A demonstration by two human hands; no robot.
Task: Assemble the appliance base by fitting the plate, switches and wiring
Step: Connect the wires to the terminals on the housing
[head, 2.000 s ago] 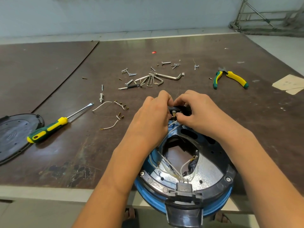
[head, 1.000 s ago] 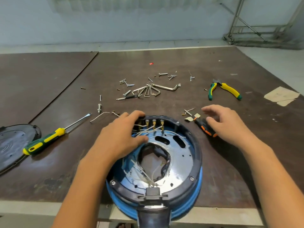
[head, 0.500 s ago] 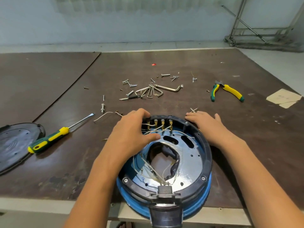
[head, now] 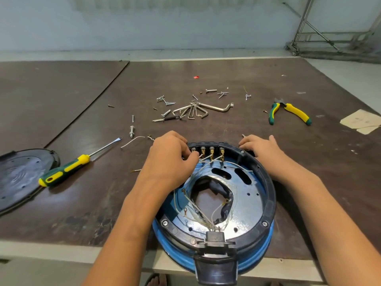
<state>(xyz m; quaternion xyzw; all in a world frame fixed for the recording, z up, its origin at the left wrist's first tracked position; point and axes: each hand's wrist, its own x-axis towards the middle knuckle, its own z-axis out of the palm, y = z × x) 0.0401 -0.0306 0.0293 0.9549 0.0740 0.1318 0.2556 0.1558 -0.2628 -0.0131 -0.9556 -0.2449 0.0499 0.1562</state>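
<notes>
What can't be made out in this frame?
Head view: the left hand hides its own fingertips at the switch terminals; whether they pinch a wire is unclear.
Head view: the right hand covers whatever lies beside the base rim.
Head view: the black cover plate is cut off by the left edge.
Head view: the loose screws are too small to tell types.

Two hands [head: 169, 162] [head: 262, 150], one base [head: 270, 200], one screwdriver [head: 68, 169], one pliers [head: 293, 112]

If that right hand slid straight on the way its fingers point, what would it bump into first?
Probably the bunch of hex keys: the right hand points away and leftward, with bare table between. Depth is uncertain.
</notes>
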